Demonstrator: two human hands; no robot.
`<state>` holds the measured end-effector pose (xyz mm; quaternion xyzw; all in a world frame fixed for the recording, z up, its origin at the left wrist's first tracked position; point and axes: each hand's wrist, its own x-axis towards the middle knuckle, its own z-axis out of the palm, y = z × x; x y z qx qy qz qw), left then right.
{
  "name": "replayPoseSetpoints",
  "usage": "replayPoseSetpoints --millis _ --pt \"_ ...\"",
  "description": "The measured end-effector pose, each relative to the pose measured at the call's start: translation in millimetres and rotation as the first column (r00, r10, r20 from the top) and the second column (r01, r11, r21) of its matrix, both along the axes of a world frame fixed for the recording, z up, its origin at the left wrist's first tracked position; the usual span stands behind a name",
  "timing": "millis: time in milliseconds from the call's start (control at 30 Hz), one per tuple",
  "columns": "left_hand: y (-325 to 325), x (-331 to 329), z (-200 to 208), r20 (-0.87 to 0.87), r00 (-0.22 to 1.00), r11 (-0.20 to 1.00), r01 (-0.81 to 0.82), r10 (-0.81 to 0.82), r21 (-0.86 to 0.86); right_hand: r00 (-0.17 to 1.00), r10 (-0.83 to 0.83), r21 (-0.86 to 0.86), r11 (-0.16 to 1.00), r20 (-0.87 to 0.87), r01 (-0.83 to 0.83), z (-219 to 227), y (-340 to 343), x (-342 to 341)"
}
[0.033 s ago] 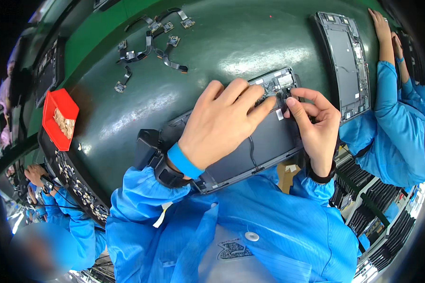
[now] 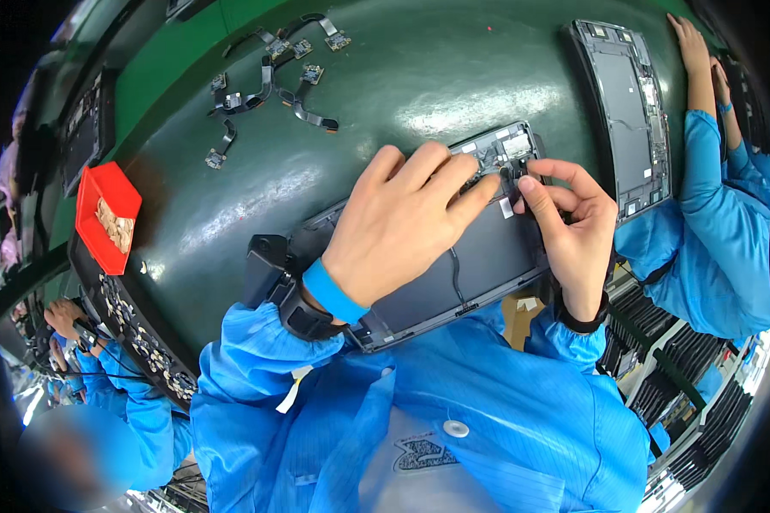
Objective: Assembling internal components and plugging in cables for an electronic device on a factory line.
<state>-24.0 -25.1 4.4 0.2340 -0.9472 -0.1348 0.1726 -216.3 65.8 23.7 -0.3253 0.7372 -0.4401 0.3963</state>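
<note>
An open dark grey device housing (image 2: 488, 256) lies slanted on the green mat (image 2: 385, 77) in front of me. Small circuit parts show at its far end (image 2: 509, 145). My left hand (image 2: 402, 222) rests flat on the housing and holds it down, its fingertips reaching those parts. A blue band and a black strap sit on that wrist. My right hand (image 2: 573, 227) is at the housing's far right corner, thumb and forefinger pinched on a small black part (image 2: 516, 173). My hands hide most of the circuit area.
Several flex cables with small boards (image 2: 274, 77) lie at the back left. A red tray (image 2: 107, 218) holds tan pieces at the left. A second open housing (image 2: 624, 111) lies at the right by a co-worker's hand (image 2: 693, 47). Another person's hands (image 2: 64, 318) work at the lower left.
</note>
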Motion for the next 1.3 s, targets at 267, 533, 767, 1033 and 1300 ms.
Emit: replayPoseSetpoints --millis 267,533,767,1033,1300 --pt "-7.8 0.7 -4.4 -0.04 0.999 0.995 0.029 -0.025 0.091 0.998 -0.007 0.023 1.0 0.062 0.005 5.6 -7.5 11.9" --pt "-7.7 4.3 -11.0 -0.202 0.979 0.998 0.039 -0.03 0.039 0.997 0.073 0.083 0.994 -0.02 -0.071 3.8 -9.0 11.5" --pt "-7.4 4.0 -13.0 -0.211 0.977 0.999 0.032 -0.022 0.041 0.995 0.078 0.064 0.995 -0.057 -0.074 2.1 -8.9 14.6" --pt "-6.7 4.1 -12.8 -0.214 0.977 0.999 0.025 -0.016 0.038 0.991 0.09 0.044 0.995 -0.096 -0.086 0.9 -8.8 15.7" --pt "-5.8 4.2 -13.4 -0.223 0.975 0.998 0.02 -0.007 0.056 0.995 0.082 0.055 0.995 -0.065 -0.078 2.2 -10.1 16.1"
